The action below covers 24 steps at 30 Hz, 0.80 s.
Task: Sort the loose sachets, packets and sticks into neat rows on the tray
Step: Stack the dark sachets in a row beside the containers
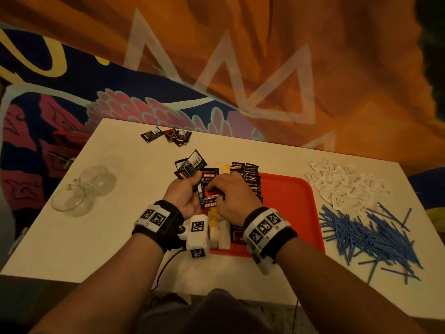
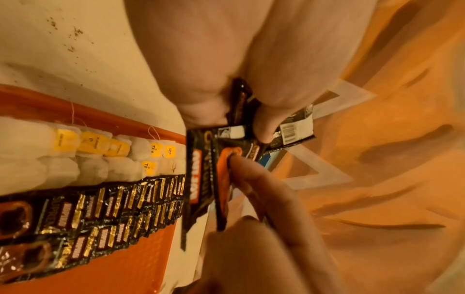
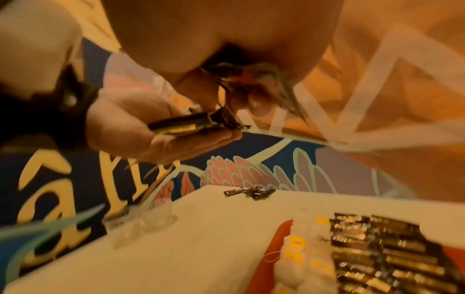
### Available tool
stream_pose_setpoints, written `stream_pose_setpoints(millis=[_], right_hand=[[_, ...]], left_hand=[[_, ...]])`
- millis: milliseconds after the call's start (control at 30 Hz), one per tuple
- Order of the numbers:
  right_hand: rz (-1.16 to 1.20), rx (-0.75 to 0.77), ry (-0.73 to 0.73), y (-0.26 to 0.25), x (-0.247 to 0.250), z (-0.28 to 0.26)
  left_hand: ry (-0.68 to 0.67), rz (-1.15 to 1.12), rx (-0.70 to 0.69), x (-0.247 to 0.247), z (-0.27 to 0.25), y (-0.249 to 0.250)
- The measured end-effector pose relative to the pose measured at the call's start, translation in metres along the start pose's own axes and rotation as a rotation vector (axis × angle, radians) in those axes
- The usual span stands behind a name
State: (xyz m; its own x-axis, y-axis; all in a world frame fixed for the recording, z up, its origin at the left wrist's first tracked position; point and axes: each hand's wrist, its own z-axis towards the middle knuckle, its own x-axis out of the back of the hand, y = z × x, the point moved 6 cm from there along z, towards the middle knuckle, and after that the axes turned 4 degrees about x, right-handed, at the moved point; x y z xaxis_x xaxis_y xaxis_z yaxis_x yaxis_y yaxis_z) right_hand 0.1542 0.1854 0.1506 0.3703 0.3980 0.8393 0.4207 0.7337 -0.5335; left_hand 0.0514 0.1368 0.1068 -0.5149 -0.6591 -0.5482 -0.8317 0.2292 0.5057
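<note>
Over the left end of the red tray, my left hand grips a fanned stack of black coffee sachets, seen close up in the left wrist view as the stack under my thumb. My right hand pinches one sachet of that stack between thumb and fingers. On the tray lie rows of black-and-gold sachets and a row of tea bags with yellow tags. A few more black sachets lie loose at the table's far edge.
A heap of white sachets and a pile of blue sticks lie on the white table right of the tray. Two clear glass bowls stand at the left. A patterned cloth lies beyond the table.
</note>
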Motion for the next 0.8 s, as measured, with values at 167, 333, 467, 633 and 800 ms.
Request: stream_pose_setpoints(millis=[167,333,467,633,800], right_hand=[[0.401,-0.465,0.242,0.021,0.007,0.004],[0.635,-0.670,0.169,0.035,-0.017,0.009],[0.808,-0.671,0.344,0.033,-0.018,0.007],[1.039,-0.749,0.467,0.037,-0.016,0.004],[1.125,-0.687,0.506,0.036,0.002,0.011]], left_hand=[[-0.004,0.055,-0.049,0.008,0.003,0.001],[-0.073,0.072,-0.031,0.009,0.000,0.004],[-0.094,0.084,-0.013,0.016,0.001,0.007],[-0.065,0.208,0.004,0.025,0.000,0.011],[-0.101,0.253,0.065,0.027,-0.004,0.011]])
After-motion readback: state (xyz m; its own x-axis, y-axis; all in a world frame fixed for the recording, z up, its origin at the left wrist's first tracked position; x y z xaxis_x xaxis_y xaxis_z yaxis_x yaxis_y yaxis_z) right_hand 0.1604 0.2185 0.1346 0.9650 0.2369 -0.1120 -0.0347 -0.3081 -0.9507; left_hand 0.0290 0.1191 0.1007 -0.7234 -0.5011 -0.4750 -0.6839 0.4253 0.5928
